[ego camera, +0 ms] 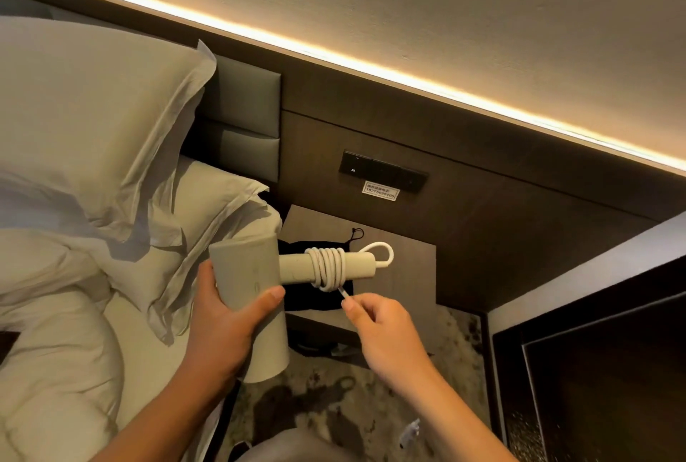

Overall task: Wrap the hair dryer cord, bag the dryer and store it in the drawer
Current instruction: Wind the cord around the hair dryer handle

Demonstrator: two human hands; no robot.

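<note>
In the head view, the left hand (222, 317) gripped the barrel of the hair dryer (252, 298), thumb across its front, with the handle pointing toward three o'clock over the nightstand (408, 261). The cord (328, 265) lay in several tight turns round the handle, and a small loop of it stood out past the handle's end at about two o'clock from the coils. The right hand (375, 317), at five o'clock from the coils, pinched a short stretch of cord between thumb and fingertips; the cord ran on past that hand, out of sight, and a pale thing (408, 433) low in the frame may have been the plug, though it was too blurred to be sure.

Judged from this, the wrapping was well on but not finished, since the tail was not yet wound or tucked. A black bag (315, 298) with a drawstring lay flat on the nightstand beneath the dryer, seemingly empty. Bagging looked not yet begun, and the drawer was not clearly visible, so storing remained too.
</note>
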